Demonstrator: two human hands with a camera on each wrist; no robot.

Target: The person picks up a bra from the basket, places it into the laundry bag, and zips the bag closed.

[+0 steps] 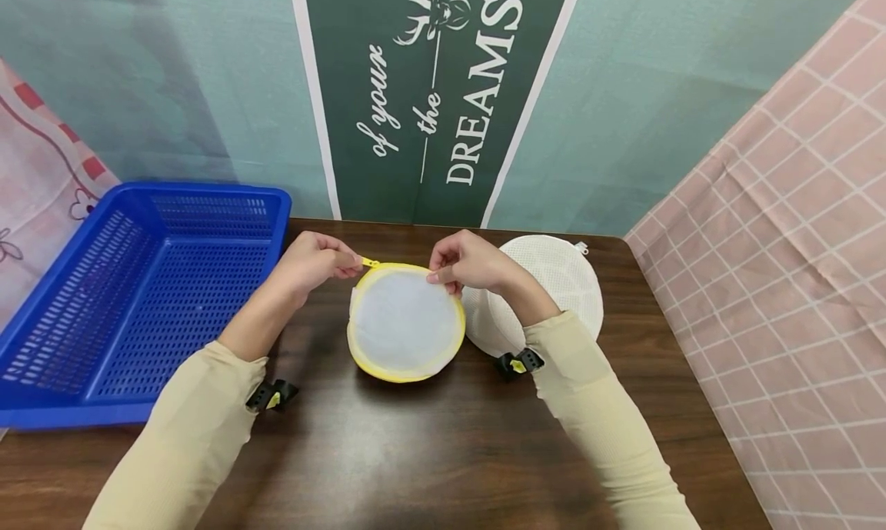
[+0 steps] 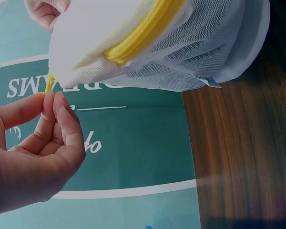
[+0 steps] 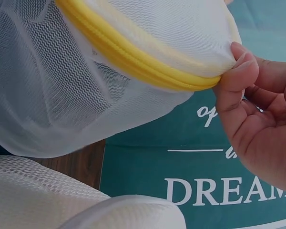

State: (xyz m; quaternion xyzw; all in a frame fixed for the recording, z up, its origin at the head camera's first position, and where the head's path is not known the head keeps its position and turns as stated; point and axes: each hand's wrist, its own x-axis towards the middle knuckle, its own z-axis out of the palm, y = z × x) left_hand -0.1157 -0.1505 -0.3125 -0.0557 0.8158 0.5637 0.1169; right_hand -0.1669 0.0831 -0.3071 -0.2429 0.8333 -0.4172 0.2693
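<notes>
A round white mesh laundry bag (image 1: 404,326) with a yellow zipper (image 3: 128,57) round its top is held up at the middle of the table. My left hand (image 1: 318,265) pinches the yellow zipper pull (image 2: 49,84) between thumb and forefinger, at the bag's far left edge. On the far right edge, my right hand (image 1: 472,265) pinches the zippered rim between thumb and fingers. The mesh sides hang below the rim in both wrist views. Behind the right wrist lies a second white mesh bag (image 1: 571,272), partly covered by the right hand and forearm.
To the left is a blue plastic basket (image 1: 277,215) with slotted walls. The dark wooden table (image 1: 388,453) meets a green printed cloth (image 1: 228,91) at the back. A pink checked cloth (image 1: 782,230) hangs along the right side.
</notes>
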